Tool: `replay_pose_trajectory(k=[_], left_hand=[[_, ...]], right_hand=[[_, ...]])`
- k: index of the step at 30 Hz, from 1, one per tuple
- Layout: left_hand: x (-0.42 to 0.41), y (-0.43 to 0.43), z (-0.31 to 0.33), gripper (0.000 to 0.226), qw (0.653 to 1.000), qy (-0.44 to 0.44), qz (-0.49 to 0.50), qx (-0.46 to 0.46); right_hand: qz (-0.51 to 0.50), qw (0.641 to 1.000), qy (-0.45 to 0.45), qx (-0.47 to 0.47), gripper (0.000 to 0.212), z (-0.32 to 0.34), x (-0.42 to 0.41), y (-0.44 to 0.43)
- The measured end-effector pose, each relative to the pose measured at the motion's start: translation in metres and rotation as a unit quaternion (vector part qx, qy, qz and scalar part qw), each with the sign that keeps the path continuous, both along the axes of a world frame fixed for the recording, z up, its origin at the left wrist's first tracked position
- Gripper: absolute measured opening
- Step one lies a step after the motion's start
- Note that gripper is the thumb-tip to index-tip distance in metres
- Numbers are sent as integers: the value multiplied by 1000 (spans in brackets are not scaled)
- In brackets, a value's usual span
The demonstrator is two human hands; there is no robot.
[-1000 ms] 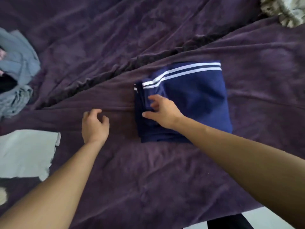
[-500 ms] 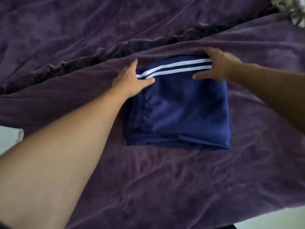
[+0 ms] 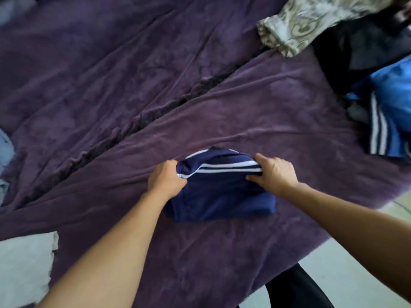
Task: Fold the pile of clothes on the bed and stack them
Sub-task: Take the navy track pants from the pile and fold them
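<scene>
Purple blanket: spread over the bed, creased, with a ridge running diagonally from lower left to upper right.
Pile: heaped at the far right corner, unfolded; patterned cloth on top, bright blue striped garment below it.
Pale grey cloth: lying flat at the near left edge, well apart from the pile; judged a likely stacking spot.
Navy garment: near the front edge of the blanket, between both forearms, already reduced to a compact block.
Long axis: left to right across the view, with the white stripes along the far edge running the same way; far edge raised off the block and turned toward the person.
Left hand: curled round the far left corner, gripping it.
Right hand: fingers over, thumb under the far right end of the striped edge, pinching it.
Step in hand: judged a final fold, far edge over near edge.
Next move: calls for lowering both corners level and flush with the near edge, then pressing flat before stacking.
</scene>
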State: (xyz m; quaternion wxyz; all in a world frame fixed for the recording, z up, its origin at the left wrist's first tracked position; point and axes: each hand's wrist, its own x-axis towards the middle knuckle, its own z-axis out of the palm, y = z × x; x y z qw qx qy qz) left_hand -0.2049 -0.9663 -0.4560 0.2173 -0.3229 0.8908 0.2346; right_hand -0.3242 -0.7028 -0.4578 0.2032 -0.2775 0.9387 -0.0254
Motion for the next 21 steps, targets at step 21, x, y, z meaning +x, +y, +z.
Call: replay_pose_trajectory(k=[21], left_hand=[[-184,265,194,15,942,169,-277,-82]], right_hand=[[-208,966,97,-120,38,172,-57,308]])
